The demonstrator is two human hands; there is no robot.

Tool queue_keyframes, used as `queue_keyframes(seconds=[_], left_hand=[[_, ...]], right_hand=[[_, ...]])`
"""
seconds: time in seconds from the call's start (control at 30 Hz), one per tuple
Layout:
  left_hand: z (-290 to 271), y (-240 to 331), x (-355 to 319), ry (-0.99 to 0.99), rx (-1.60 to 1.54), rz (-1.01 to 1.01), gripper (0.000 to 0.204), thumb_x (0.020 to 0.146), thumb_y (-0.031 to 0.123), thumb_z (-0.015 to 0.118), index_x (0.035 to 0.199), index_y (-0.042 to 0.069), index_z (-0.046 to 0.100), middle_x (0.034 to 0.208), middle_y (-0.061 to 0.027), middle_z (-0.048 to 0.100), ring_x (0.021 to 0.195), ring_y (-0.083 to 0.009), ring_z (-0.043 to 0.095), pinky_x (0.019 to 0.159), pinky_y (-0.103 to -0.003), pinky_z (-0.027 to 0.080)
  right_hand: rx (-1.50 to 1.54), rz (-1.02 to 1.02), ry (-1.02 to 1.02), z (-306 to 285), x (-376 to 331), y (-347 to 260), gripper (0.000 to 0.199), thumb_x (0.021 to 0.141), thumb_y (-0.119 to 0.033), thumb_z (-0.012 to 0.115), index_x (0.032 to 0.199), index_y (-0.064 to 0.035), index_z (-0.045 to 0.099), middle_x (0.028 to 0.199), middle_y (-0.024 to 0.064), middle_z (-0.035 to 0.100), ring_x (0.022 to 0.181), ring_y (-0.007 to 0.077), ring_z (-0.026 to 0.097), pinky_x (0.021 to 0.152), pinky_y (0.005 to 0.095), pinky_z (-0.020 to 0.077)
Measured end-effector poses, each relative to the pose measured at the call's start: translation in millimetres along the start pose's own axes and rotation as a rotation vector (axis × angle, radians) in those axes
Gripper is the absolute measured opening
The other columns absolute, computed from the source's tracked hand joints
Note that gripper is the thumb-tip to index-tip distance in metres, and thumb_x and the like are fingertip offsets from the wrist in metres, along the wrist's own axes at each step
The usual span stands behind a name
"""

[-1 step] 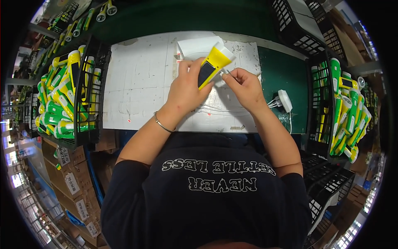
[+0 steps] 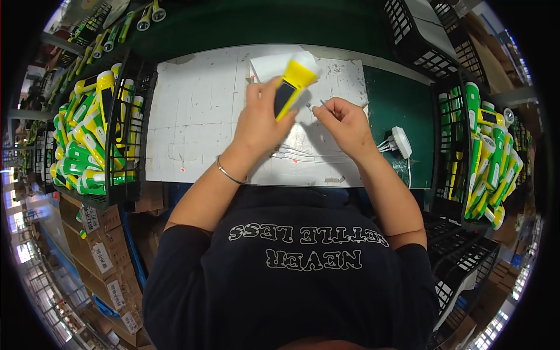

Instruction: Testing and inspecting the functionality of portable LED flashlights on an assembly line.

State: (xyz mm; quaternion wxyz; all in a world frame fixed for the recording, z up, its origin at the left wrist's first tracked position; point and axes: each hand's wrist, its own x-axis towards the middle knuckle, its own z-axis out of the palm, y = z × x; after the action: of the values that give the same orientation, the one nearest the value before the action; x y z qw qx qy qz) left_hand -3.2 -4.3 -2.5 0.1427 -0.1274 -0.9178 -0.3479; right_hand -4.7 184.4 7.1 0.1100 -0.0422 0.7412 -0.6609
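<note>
A yellow flashlight (image 2: 299, 74) with a dark solar panel on its handle is gripped in my left hand (image 2: 256, 125). Its wide head tilts up and to the right, a little blurred. Pinched between the thumb and forefinger of my right hand (image 2: 348, 123) is a small cable plug (image 2: 310, 107), its tip toward the flashlight. A gap separates the plug from the flashlight. Several white cables (image 2: 315, 156) run over the white board under my hands to a white charger block (image 2: 401, 142) on the right.
Black crates of green and yellow flashlights stand at the left (image 2: 134, 116) and right (image 2: 464, 134). A white box-like piece (image 2: 269, 66) lies behind the flashlight on the white board (image 2: 192, 116). Further flashlights (image 2: 143, 20) lie at the far left. Another black crate (image 2: 417, 35) is at the far right.
My left hand has drawn the flashlight slightly left, away from the plug, widening the gap. My right hand has stayed almost in place.
</note>
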Motion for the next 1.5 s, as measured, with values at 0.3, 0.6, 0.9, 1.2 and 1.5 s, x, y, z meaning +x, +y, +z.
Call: queue_keyframes(seconds=[0.3,0.6,0.9,1.2,1.5], left_hand=[[-31.8,-28.1,17.4,-0.851,-2.517,-0.876,0.067,0.090,0.042,0.043,0.137,-0.003,0.024,0.086,-0.0109,0.057,0.070,-0.0162,0.059,0.058,-0.026,0.051],[-35.8,-20.5,13.8,-1.037,-2.662,-0.683,0.073,0.090,0.043,0.044,0.142,0.001,0.013,0.081,-0.0102,0.052,0.064,-0.0149,0.056,0.053,-0.024,0.047],[-37.4,-27.1,9.0,-0.745,-2.759,-0.898,0.075,0.087,0.039,0.053,0.139,-0.003,0.018,0.091,-0.0106,0.054,0.075,-0.0157,0.057,0.062,-0.025,0.052],[-54.4,-24.5,-13.6,-0.880,-2.346,-0.350,0.075,0.082,0.038,0.062,0.142,0.016,0.023,0.088,-0.0104,0.049,0.070,-0.0181,0.052,0.058,-0.030,0.045],[-260.2,-94.8,-33.8,-0.063,-1.594,0.039,0.072,0.085,0.046,0.058,0.136,0.007,0.026,0.077,0.0002,0.041,0.056,-0.0089,0.039,0.050,-0.022,0.034]], right_hand=[[-0.557,-0.057,0.110,0.8,-5.5,21.0,0.033,0.082,-0.037,0.060,0.085,-0.0043,0.061,0.068,0.0073,0.061,0.062,0.0214,0.060,0.057,0.0325,0.0453],[-0.668,-0.201,0.187,7.7,-10.0,35.8,0.028,0.081,-0.033,0.061,0.090,-0.0069,0.061,0.074,0.0051,0.061,0.062,0.0180,0.060,0.055,0.0297,0.0462],[-0.716,-0.247,0.211,10.6,-12.4,35.8,0.025,0.080,-0.030,0.062,0.090,-0.0072,0.061,0.077,0.0056,0.062,0.063,0.0172,0.061,0.055,0.0289,0.0469],[-0.693,-0.278,0.231,9.8,-13.7,38.5,0.023,0.079,-0.029,0.063,0.088,-0.0073,0.061,0.076,0.0077,0.062,0.062,0.0205,0.060,0.056,0.0311,0.0470],[-0.659,-0.305,0.212,11.0,-14.1,40.8,0.021,0.079,-0.026,0.064,0.088,-0.0070,0.061,0.073,0.0067,0.061,0.060,0.0188,0.059,0.055,0.0293,0.0460]])
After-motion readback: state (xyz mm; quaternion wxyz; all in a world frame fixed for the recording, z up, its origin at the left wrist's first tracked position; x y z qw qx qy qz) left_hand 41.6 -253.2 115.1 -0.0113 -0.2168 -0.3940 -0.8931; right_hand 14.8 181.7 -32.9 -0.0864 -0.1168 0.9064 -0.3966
